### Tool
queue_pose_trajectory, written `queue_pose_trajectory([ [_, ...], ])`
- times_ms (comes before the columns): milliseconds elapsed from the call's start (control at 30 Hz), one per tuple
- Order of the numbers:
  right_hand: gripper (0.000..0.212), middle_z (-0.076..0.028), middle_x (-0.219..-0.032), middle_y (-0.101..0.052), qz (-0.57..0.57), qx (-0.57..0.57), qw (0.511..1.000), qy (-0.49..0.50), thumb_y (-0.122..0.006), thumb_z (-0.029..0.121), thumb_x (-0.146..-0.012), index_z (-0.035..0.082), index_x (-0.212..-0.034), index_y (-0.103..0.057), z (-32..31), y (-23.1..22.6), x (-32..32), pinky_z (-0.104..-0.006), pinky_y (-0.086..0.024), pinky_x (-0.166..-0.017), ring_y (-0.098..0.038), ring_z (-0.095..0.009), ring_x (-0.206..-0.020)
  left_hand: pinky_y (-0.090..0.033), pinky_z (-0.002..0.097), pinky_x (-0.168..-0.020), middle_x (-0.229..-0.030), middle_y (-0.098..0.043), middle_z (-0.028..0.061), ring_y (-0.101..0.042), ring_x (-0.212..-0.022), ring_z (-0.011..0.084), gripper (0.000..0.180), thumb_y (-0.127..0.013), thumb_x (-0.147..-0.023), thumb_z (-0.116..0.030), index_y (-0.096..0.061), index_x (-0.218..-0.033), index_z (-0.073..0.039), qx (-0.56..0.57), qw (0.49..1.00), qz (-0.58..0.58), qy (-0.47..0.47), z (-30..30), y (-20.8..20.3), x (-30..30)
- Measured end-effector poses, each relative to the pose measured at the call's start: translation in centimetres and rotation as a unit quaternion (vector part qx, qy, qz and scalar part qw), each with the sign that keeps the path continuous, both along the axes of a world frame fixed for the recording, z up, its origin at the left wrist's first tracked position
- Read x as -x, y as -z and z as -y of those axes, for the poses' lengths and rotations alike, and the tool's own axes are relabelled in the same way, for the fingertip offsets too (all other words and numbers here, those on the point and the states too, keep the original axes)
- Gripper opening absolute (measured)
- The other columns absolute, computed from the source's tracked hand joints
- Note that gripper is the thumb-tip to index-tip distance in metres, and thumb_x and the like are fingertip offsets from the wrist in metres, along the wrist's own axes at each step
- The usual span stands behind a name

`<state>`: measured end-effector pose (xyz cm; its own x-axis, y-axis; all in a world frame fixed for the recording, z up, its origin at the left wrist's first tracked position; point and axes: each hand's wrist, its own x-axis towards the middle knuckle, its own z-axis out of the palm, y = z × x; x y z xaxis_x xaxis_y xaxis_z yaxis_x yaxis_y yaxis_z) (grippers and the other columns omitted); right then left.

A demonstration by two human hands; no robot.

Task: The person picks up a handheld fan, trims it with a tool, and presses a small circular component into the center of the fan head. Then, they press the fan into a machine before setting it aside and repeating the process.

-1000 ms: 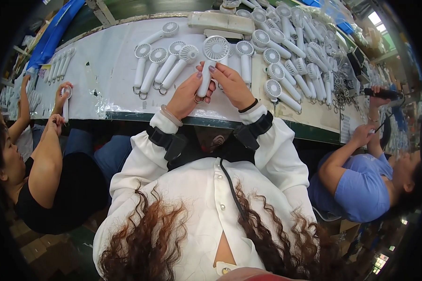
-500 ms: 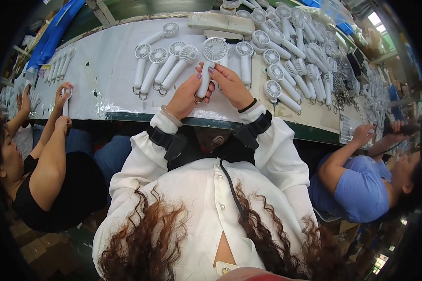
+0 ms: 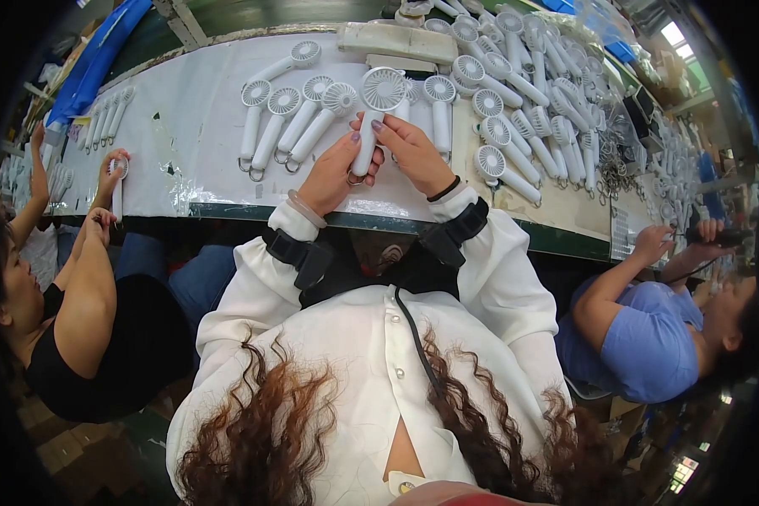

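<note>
Between both hands I hold a white handheld fan (image 3: 383, 89) upright, its round grille at the top and its handle pointing down toward me. My left hand (image 3: 339, 169) is closed round the lower handle, with a metal ring showing beneath it. My right hand (image 3: 412, 155) grips the handle from the other side, its thumb on the front. Just left of the held fan lies a group of similar white fans (image 3: 283, 102) with rings at their handle ends. Another fan (image 3: 439, 88) lies close to my right hand.
A large pile of white fans (image 3: 514, 139) covers the table's right side. A pale block (image 3: 396, 42) stands at the back. On the left a co-worker's hand (image 3: 112, 173) holds a small fan; on the right another co-worker (image 3: 637, 329) handles a dark tool. The green table edge (image 3: 557, 236) runs before me.
The fan in my hands has shifted and tilted very slightly to the left. The left co-worker's lower hand has dropped away from the fan's handle. The fans on the table lie unmoved.
</note>
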<state>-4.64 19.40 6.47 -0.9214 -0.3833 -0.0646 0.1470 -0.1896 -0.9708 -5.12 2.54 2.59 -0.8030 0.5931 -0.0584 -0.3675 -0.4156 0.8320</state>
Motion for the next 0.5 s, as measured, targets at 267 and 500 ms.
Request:
queue_pose_trajectory([
  [267, 0.038, -0.003, -0.088, -0.063, -0.215, -0.159, 0.962, 0.053, -0.056, 0.026, -0.096, 0.000, -0.124, -0.055, -1.8, 2.3, 1.7, -0.0293, -0.051, -0.071, -0.060, -0.015, -0.084, -0.046, 0.0234, -0.067, -0.088, -0.059, 0.0021, -0.053, -0.072, 0.0103, 0.032, -0.041, -0.102, -0.032, -0.053, -0.108, -0.003, 0.055, 0.995, -0.024, -0.084, 0.6, -0.9, 0.1],
  [500, 0.070, -0.026, -0.100, -0.064, -0.227, -0.598, 0.752, 0.161, -0.068, 0.034, -0.080, -0.006, -0.130, -0.040, -2.9, 0.6, 3.5, -0.0415, -0.053, -0.074, -0.065, -0.037, -0.089, -0.049, 0.0347, -0.067, -0.083, -0.065, 0.0108, -0.061, -0.074, 0.0242, 0.027, -0.056, -0.092, -0.026, -0.053, -0.104, -0.002, 0.427, 0.832, -0.254, -0.246, 2.2, -0.2, 0.7],
])
